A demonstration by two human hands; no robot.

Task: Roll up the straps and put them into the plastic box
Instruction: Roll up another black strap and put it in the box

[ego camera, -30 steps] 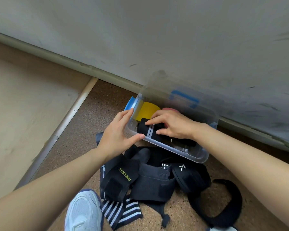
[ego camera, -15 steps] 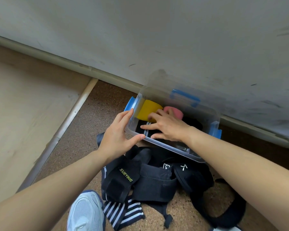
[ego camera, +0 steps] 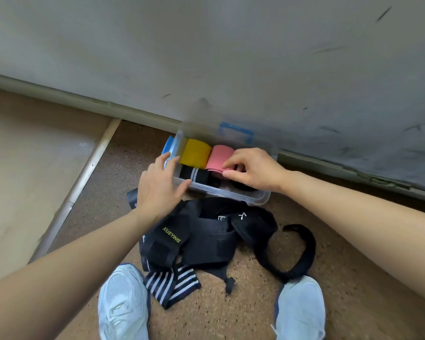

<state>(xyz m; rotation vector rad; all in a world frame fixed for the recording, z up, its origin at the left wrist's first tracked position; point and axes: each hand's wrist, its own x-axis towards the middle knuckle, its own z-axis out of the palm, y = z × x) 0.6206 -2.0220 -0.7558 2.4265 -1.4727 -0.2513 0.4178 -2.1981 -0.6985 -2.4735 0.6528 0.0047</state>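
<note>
The plastic box (ego camera: pixel 231 192) stands on the cork floor (ego camera: pixel 113 177) against the foot of the wall (ego camera: pixel 231 57), with blue latches (ego camera: pixel 167 147) at its left end and back.

At the box's left end, the left hand (ego camera: pixel 161 185) rests flat against the corner. Its grip is spread: the fingers are straight along the end wall and the thumb lies on the near rim.

Inside the box, a yellow rolled strap (ego camera: pixel 196 153) sits at the back left, with a pink rolled strap (ego camera: pixel 219 157) touching it on the right. In front of the yellow one lies a black rolled strap (ego camera: pixel 194 174) with white stripes.

The right hand (ego camera: pixel 255 169) reaches into the box's right half. Its grip pinches the near edge of the pink rolled strap between curled fingers and thumb. Something dark lies under that hand, too hidden to name.

On the floor just in front of the box are, in turn:
- a pale left shoe (ego camera: pixel 123 303)
- a striped strap (ego camera: pixel 172 283), unrolled
- a heap of black straps (ego camera: pixel 206 236), one marked XUEYING
- a black looped strap (ego camera: pixel 302 251)
- the right shoe (ego camera: pixel 301 310)
</note>
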